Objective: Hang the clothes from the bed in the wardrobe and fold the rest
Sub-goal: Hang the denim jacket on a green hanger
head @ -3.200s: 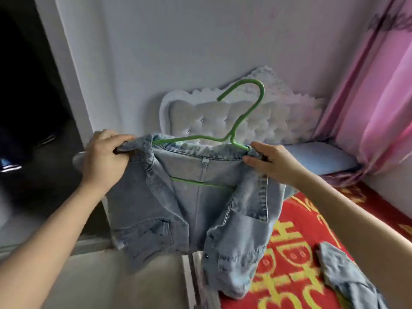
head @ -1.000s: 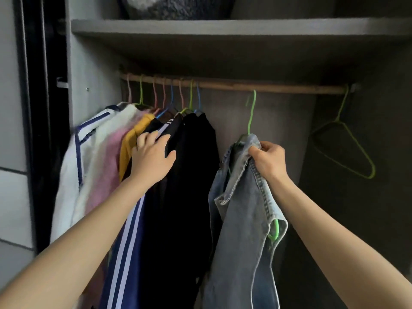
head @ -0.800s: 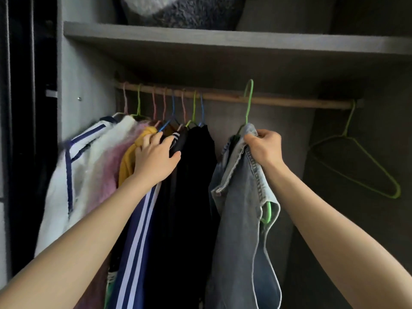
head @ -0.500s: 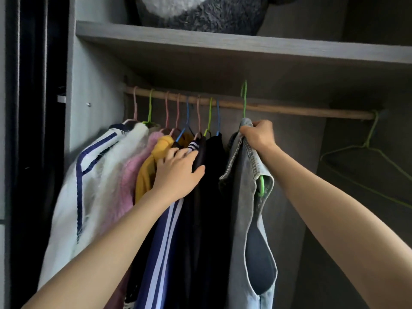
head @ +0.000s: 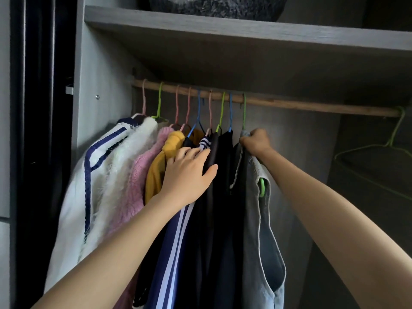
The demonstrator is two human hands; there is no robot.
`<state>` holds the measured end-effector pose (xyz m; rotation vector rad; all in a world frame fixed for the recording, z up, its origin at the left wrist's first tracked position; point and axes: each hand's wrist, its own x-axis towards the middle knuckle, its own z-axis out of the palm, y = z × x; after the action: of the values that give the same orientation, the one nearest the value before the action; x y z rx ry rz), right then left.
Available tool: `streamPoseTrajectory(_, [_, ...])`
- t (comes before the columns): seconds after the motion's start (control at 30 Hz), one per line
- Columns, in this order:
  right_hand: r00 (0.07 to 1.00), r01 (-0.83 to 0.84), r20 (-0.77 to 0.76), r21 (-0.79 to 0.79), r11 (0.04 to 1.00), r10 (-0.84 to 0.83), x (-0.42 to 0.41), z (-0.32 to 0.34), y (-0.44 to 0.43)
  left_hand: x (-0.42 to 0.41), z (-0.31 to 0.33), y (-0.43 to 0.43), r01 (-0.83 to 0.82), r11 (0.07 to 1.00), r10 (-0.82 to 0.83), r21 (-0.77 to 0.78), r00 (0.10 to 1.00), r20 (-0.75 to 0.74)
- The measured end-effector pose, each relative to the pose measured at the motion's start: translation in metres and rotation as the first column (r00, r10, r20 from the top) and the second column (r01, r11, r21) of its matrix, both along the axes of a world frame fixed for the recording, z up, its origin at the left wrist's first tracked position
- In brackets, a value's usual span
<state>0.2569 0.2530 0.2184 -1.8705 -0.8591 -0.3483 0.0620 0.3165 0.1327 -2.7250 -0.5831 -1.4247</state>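
The pale denim jacket [head: 259,237] hangs on a green hanger [head: 244,112] whose hook sits over the wooden rail [head: 312,104] of the wardrobe. My right hand [head: 256,141] is shut on the jacket's collar just under the hook. My left hand [head: 189,175] lies flat, fingers apart, against the dark clothes [head: 214,208] to the left of the jacket, pressing them aside. The bed is out of view.
Several garments hang at the rail's left: a white jacket with navy trim [head: 89,197], a pink sweater [head: 138,175], a yellow top [head: 158,166]. An empty green hanger [head: 376,150] hangs at the far right. A shelf [head: 223,27] above holds a grey furry item [head: 211,7].
I turned from the bed to the wardrobe with the jacket. Over the last second my right hand lifted the hanger and set its hook on the rail beside the dark clothes.
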Motion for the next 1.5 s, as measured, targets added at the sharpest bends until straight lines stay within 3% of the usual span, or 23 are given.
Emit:
streamPoseTrajectory(0.17, [0.998, -0.061, 0.007, 0.003, 0.998, 0.061, -0.004, -0.003, -0.007, 0.002, -0.001, -0.008, -0.052, 0.998, 0.051, 0.017, 0.997, 0.052])
streamPoseTrajectory(0.3, [0.998, -0.068, -0.006, -0.025, 0.997, 0.068, -0.003, -0.007, -0.033, 0.005, -0.004, -0.033, -0.060, 0.987, 0.031, 0.152, 0.982, 0.187])
streamPoseTrajectory(0.5, [0.953, 0.269, 0.163, -0.082, 0.960, -0.254, 0.026, -0.007, -0.116, 0.027, 0.008, -0.087, 0.071, 0.950, -0.149, 0.306, 0.959, 0.240])
streamPoseTrajectory(0.57, [0.901, 0.401, 0.230, -0.120, 0.908, -0.368, 0.037, -0.008, -0.152, 0.041, 0.008, -0.104, 0.129, 0.949, -0.193, 0.286, 0.958, 0.210])
streamPoseTrajectory(0.67, [0.742, 0.640, 0.389, -0.169, 0.749, -0.546, 0.053, -0.011, -0.213, 0.066, 0.003, -0.133, 0.221, 0.940, -0.274, 0.260, 0.943, 0.191])
streamPoseTrajectory(0.83, [0.579, 0.811, 0.452, -0.237, 0.534, -0.679, 0.068, -0.027, -0.288, 0.104, -0.017, -0.160, 0.354, 0.931, -0.363, 0.086, 0.922, 0.132])
streamPoseTrajectory(0.9, [0.555, 0.831, 0.442, -0.322, 0.453, -0.705, 0.074, -0.034, -0.307, 0.117, -0.028, -0.165, 0.356, 0.933, -0.359, 0.047, 0.926, 0.119])
streamPoseTrajectory(1.07, [0.545, 0.821, 0.391, -0.430, 0.376, -0.742, 0.086, -0.041, -0.323, 0.139, -0.051, -0.179, 0.390, 0.918, -0.382, -0.067, 0.917, 0.114])
streamPoseTrajectory(1.3, [0.540, 0.819, 0.404, -0.455, 0.349, -0.738, 0.092, -0.053, -0.319, 0.143, -0.066, -0.183, 0.431, 0.897, -0.420, -0.097, 0.900, 0.117])
streamPoseTrajectory(1.5, [0.484, 0.869, 0.660, -0.442, 0.225, -0.574, 0.083, -0.054, -0.321, 0.141, -0.065, -0.179, 0.452, 0.879, -0.442, -0.152, 0.892, 0.100])
